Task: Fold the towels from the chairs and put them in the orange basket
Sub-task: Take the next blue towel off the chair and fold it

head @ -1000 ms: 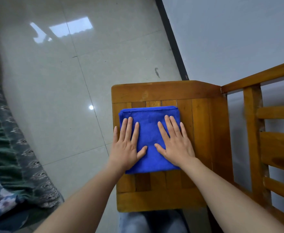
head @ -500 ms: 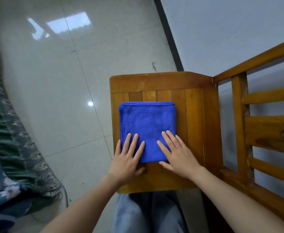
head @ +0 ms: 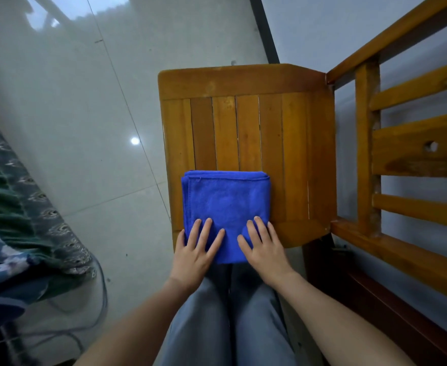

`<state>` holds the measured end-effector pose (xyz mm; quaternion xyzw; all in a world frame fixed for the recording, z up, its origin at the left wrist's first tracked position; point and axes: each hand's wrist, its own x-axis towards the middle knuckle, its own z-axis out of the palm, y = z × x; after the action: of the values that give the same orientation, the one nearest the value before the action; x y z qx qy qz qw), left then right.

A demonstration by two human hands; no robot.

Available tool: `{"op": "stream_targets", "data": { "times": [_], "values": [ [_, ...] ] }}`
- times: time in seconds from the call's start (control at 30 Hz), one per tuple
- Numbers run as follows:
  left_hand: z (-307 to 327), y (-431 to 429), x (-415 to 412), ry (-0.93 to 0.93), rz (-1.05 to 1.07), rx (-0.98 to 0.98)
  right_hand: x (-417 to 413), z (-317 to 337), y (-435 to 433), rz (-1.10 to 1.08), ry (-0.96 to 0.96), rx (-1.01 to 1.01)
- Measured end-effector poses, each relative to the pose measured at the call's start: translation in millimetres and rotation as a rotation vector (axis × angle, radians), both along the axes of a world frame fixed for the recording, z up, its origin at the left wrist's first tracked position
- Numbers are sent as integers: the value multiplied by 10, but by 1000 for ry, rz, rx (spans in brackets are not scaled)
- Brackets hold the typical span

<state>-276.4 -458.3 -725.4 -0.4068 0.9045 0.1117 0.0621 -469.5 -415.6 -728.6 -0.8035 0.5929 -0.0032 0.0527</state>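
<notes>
1. We can read no text, label, brand, number or sign anywhere in view.
2. The blue towel (head: 226,207) shows us only plain pile and a stitched hem, with no writing on it.
3. The wooden chair (head: 246,80) under the towel shows only bare grain. The patterned fabric (head: 18,207), well to the left of the chair, carries ornament and no letters.
</notes>
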Motion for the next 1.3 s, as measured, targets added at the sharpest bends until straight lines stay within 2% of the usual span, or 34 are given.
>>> {"op": "stream_targets", "data": {
  "times": [0.2, 0.37, 0.77, 0.9, 1.07, 1.3],
  "values": [
    [169, -73, 23, -31, -71, 115, -57, 142, -74, 71, -93, -46],
    [456, -335, -58, 21, -16, 165, -157, 396, -322, 68, -112, -96],
    [1727, -937, -344, 107, -8, -62, -506, 1788, -993, 95, -9, -253],
    [2393, -1348, -496, 154, -28, -218, -717, 2435, -1414, 125, 58, -389],
    [3431, -1968, -668, 229, -5, -446, -928, 3648, -2083, 149, 211, -600],
    [4961, -2488, -818, 324, -60, -820, -1094, 5150, -2468, 128, 357, -772]
  ]
}}
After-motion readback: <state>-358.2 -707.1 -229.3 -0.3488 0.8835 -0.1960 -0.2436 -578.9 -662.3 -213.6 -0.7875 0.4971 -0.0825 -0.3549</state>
